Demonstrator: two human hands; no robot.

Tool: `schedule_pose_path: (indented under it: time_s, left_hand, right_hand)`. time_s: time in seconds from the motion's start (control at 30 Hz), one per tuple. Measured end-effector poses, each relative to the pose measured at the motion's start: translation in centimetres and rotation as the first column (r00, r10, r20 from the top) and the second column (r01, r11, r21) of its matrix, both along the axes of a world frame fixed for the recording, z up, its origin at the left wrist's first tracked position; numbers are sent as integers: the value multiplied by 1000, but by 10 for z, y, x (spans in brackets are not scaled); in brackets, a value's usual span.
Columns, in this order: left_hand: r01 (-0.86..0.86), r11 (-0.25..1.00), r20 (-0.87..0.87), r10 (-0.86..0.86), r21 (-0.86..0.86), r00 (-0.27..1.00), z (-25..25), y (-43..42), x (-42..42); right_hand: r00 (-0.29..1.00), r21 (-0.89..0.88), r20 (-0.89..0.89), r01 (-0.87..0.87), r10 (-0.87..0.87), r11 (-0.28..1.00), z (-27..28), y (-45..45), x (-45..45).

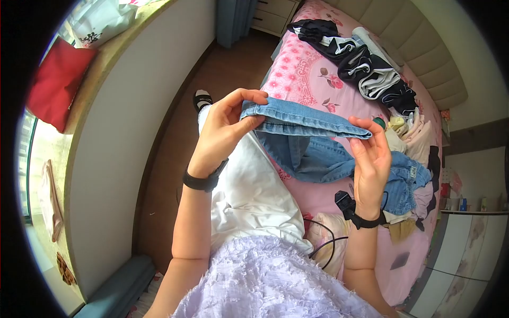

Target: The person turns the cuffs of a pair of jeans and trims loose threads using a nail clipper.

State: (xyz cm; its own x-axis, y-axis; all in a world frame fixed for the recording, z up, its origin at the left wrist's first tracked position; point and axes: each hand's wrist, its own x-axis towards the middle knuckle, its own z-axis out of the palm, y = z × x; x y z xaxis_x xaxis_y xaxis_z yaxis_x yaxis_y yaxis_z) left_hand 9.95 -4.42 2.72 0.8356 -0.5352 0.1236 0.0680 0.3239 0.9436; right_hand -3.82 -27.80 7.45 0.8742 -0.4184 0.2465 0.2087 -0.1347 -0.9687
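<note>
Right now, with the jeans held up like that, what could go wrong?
One end might slip, because the left hand and right hand hold the jeans only by the ends of one edge. Lower down, the denim lies on the bed, so a tug could bunch it up. The black cable near the right forearm might snag too.

You hold both bare forearms [192, 220] out in front, your left grip [220, 130] pinching thumb [246, 125] against fingers [243, 96], your right grip [373, 165] pinching likewise, well apart
</note>
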Motion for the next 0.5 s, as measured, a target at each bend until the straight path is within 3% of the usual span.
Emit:
schedule_pose_path:
  time_s: [0.13, 0.23, 0.33, 0.5]
  left_hand:
    - [-109, 992, -76, 104, -62, 992, 2, -6, -5]
    - [-265, 958, 121, 252, 113, 960, -11, -8, -1]
    - [-216, 967, 78, 207, 136, 975, -15, -4, 2]
    - [-223, 974, 55, 221, 33, 974, -15, -8, -1]
  right_hand:
    - [999, -58, -30, 30, -32, 998, -7, 0, -2]
    - [998, -139, -31, 52, -57, 989, -10, 6, -2]
    - [999, -167, -16, 42, -46, 985, -14, 10, -3]
    - [997, -234, -3, 69, -71, 970, -17, 11, -6]
